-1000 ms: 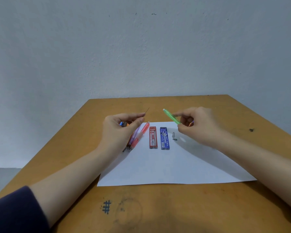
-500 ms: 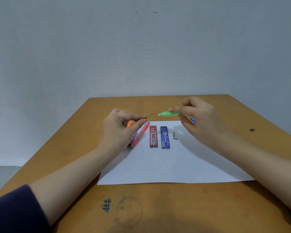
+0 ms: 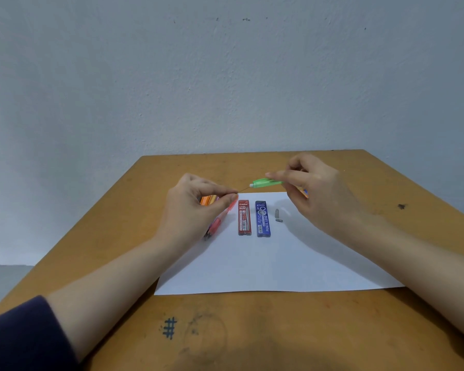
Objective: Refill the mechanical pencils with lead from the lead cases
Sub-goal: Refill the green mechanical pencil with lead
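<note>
Your right hand [image 3: 319, 194] pinches the green pencil [image 3: 265, 182] between thumb and fingers, above the far edge of the paper sheet [image 3: 279, 263]. Its long axis runs nearly parallel to the desk's [image 3: 252, 330] far edge, with the whitish end pointing left and tilted slightly down. Your left hand [image 3: 196, 210] pinches a thin lead [image 3: 243, 189] at its fingertips. The lead slants up and right to that whitish end; whether it has entered, you cannot tell.

Below the gap between your hands, 2 lead cases lie flat side by side on the sheet: the red lead case [image 3: 244, 218] and, to its right, the blue lead case [image 3: 263, 219], both with their long axes toward the far edge. Just right of them lie 2 small grey pieces [image 3: 277, 213]. Your left hand partly hides an orange pencil [image 3: 208, 200] and a pink pencil [image 3: 220, 219] at the sheet's left edge.
</note>
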